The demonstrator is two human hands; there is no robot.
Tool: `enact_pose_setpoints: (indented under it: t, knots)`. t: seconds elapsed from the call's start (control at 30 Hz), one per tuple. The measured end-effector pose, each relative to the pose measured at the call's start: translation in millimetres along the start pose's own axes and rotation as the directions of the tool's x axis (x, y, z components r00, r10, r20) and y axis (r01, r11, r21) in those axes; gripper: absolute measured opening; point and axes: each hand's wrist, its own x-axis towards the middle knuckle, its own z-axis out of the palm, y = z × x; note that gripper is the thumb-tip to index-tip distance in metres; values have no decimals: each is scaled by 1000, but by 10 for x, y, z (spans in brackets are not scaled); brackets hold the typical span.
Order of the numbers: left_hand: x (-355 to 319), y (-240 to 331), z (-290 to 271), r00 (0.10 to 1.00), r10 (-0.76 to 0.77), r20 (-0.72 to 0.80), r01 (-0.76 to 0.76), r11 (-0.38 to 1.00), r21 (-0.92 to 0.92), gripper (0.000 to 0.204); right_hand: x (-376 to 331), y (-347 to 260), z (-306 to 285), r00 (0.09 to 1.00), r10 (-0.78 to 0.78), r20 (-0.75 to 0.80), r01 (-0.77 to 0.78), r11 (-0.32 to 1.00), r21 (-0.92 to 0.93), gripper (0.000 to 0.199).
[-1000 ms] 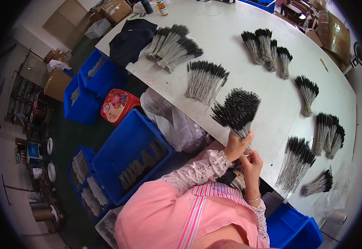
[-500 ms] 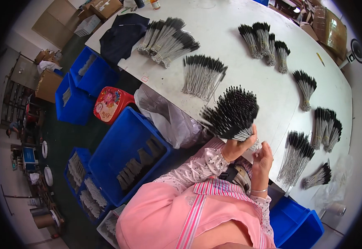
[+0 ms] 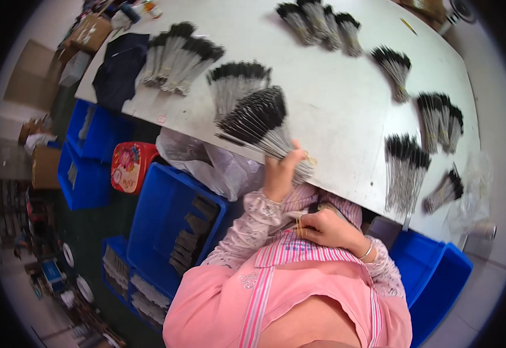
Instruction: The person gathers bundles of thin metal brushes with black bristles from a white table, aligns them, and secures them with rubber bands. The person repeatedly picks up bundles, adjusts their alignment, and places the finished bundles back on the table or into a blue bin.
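Observation:
My left hand [image 3: 280, 177] is closed round the wire stems of a bundle of black-bristled wire brushes [image 3: 261, 119]. The bristle ends fan out up and to the left over the table's near edge. Lower down, in front of the striped apron, my right hand [image 3: 329, 230] is closed with its fingers pinched on thin yellowish rubber bands [image 3: 299, 223]. Just beyond the held bundle, a loose row of the same brushes [image 3: 237, 87] lies on the white table [image 3: 317, 110].
More brush bundles [image 3: 172, 58] lie at the far left beside a dark cloth [image 3: 120, 69]. Others [image 3: 407, 174] lie along the right side. Left of me stand a blue bin [image 3: 169, 203], a red stool [image 3: 130, 167] and a plastic bag [image 3: 203, 165]. Another blue bin [image 3: 433, 278] stands at lower right.
My right hand has gone from beside the bundle's stem ends down to my apron, where rubber bands show in its fingers. My left hand still grips the bundle. The whole view has shifted.

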Motion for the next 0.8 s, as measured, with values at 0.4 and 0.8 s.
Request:
enact_pose_setpoints:
  t: [0.4,0.8]
  knots:
    - [-112,-314,27,906,-366,-211,308,914,-262,6,-20,546,-15,879,278,-388,-390,887,-248,26]
    - [11,-121,230,977,117,-176,-44,927,374,14,313,755,-83,709,461,-533,259,533,806,18]
